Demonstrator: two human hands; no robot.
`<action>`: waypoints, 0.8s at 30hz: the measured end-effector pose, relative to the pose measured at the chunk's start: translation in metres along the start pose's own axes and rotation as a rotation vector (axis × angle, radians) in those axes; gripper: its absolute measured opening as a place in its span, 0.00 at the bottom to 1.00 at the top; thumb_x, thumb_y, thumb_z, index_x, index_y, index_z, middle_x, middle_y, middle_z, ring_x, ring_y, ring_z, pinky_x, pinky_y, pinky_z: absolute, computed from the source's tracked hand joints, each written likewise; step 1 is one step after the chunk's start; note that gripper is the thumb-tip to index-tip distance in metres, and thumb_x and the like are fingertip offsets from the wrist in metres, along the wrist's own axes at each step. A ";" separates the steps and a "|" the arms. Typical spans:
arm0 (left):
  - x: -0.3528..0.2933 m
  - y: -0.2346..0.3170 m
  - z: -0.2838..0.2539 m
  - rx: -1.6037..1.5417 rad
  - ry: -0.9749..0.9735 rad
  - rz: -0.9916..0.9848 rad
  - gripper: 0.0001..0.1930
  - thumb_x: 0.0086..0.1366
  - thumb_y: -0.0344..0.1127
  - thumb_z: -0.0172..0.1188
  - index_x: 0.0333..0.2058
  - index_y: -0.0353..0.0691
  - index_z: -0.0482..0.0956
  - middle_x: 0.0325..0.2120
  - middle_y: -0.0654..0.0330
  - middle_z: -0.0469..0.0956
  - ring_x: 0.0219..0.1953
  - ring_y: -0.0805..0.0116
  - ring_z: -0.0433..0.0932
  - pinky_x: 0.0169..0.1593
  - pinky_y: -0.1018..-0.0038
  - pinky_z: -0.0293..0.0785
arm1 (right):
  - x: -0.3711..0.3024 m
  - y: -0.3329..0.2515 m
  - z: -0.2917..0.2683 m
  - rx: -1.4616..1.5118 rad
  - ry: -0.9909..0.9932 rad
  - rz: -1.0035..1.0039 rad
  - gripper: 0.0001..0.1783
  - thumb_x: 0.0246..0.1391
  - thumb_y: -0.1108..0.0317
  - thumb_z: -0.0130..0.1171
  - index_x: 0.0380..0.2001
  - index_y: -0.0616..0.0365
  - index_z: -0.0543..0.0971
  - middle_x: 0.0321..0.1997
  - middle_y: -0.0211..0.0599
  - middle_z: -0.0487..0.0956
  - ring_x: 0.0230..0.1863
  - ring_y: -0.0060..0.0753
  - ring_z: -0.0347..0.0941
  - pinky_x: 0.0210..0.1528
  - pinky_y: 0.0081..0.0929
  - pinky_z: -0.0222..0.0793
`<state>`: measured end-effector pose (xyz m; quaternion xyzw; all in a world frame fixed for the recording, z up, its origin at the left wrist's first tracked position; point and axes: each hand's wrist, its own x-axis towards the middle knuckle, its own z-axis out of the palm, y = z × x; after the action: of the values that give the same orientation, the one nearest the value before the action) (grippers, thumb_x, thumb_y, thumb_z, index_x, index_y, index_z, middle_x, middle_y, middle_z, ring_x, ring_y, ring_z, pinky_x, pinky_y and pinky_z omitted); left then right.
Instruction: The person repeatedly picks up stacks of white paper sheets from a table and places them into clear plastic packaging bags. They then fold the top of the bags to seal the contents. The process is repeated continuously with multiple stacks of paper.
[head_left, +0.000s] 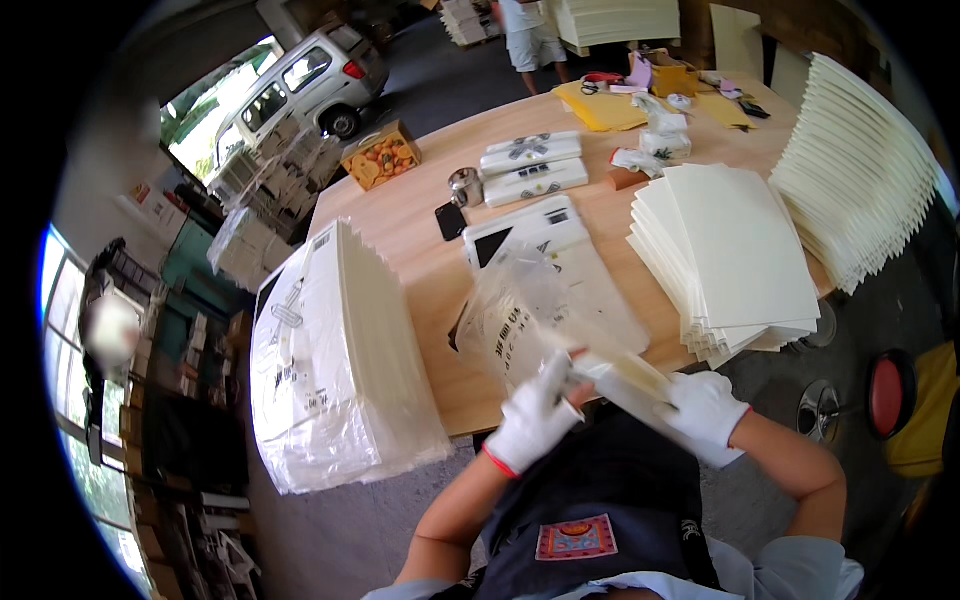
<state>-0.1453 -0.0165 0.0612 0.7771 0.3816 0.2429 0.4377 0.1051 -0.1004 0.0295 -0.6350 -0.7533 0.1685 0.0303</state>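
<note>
Right at the near edge of the wooden table point(420, 215), both hands are busy with a clear plastic bag point(515, 315) and a folded cream piece point(625, 378) going into or out of it, can't tell which. Left hand point(530, 420), in a white glove with a red cuff, has its fingers curled shut around the bag's mouth, thumb pressed on top, wrist bent up and the bare forearm coming in from the lower edge. Right hand point(705, 410), same kind of glove, is closed around the other end of the cream piece, fingers wrapped under it and pressed together, elbow stuck out wide to the right. So the piece sits slanted between the two hands, just above the person's dark apron point(600, 480).

Stuff around: a big plastic-wrapped bundle of sheets point(335, 360) standing to the left, a fanned stack of cream sheets point(730, 255) to the right, and another tall leaning stack point(860, 165) beyond that. Further back there's a black phone point(451, 221), a small metal cup point(465, 187), some white packs point(532, 168) and a box of oranges point(380, 155).
</note>
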 end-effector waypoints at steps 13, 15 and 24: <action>0.014 0.031 0.075 0.043 -0.116 0.326 0.25 0.48 0.23 0.53 0.48 0.50 0.75 0.29 0.56 0.79 0.35 0.55 0.79 0.38 0.63 0.75 | 0.123 -0.042 0.079 0.293 0.354 -0.333 0.29 0.49 0.59 0.59 0.54 0.58 0.70 0.50 0.40 0.72 0.50 0.47 0.68 0.55 0.40 0.63; 0.015 0.000 0.067 0.116 0.062 0.284 0.22 0.50 0.23 0.53 0.46 0.48 0.76 0.29 0.55 0.79 0.34 0.55 0.79 0.37 0.64 0.75 | 0.101 -0.054 0.083 0.270 0.335 -0.318 0.31 0.47 0.59 0.60 0.55 0.57 0.68 0.54 0.43 0.69 0.54 0.51 0.65 0.57 0.43 0.60; -0.068 -0.072 0.078 0.178 0.172 0.404 0.14 0.47 0.26 0.63 0.36 0.43 0.79 0.22 0.59 0.75 0.23 0.62 0.76 0.28 0.71 0.72 | 0.030 -0.016 0.123 0.085 0.290 0.361 0.21 0.55 0.60 0.50 0.52 0.49 0.71 0.30 0.47 0.79 0.30 0.49 0.76 0.33 0.45 0.70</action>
<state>-0.1573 -0.0867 -0.0428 0.8496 0.2741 0.3565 0.2757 0.0526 -0.0997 -0.0866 -0.7751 -0.6075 0.1099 0.1345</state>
